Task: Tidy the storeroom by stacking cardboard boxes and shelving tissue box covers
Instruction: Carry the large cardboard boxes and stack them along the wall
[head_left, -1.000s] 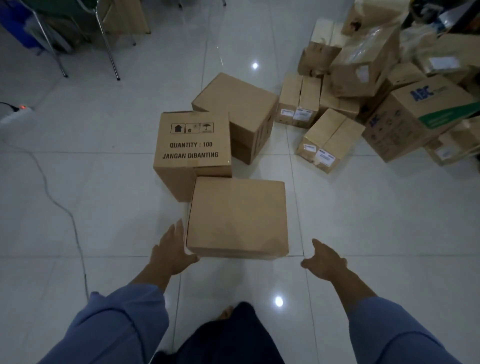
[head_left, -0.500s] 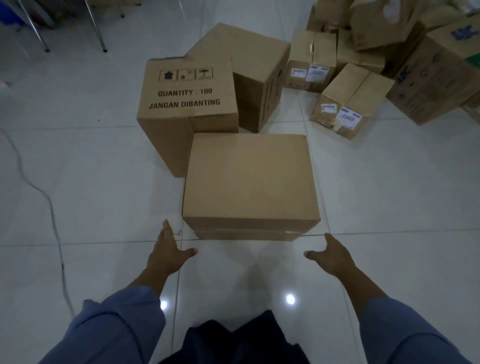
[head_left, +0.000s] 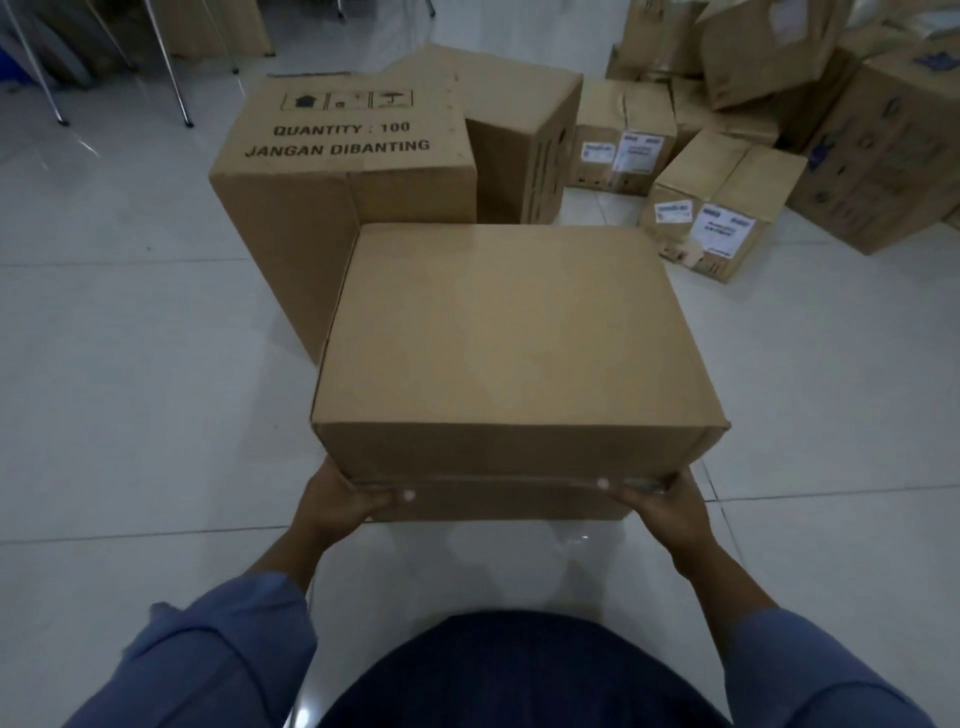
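Observation:
A plain brown cardboard box (head_left: 514, 343) fills the middle of the view on the white tiled floor. My left hand (head_left: 337, 501) grips its near bottom-left corner, thumb across the front face. My right hand (head_left: 660, 501) grips the near bottom-right corner the same way. Whether the box is off the floor I cannot tell. Right behind it stands a taller box printed "QUANTITY : 100 JANGAN DIBANTING" (head_left: 343, 156), and another plain box (head_left: 519, 135) stands behind that to the right.
A jumbled heap of cardboard boxes (head_left: 779, 130), some with white labels, crowds the back right. Metal chair legs (head_left: 171, 78) stand at the back left. Open tiled floor (head_left: 130, 415) lies to the left.
Both hands, open and apart from the box before, have closed on its near bottom corners. The view has moved closer and lower over the box.

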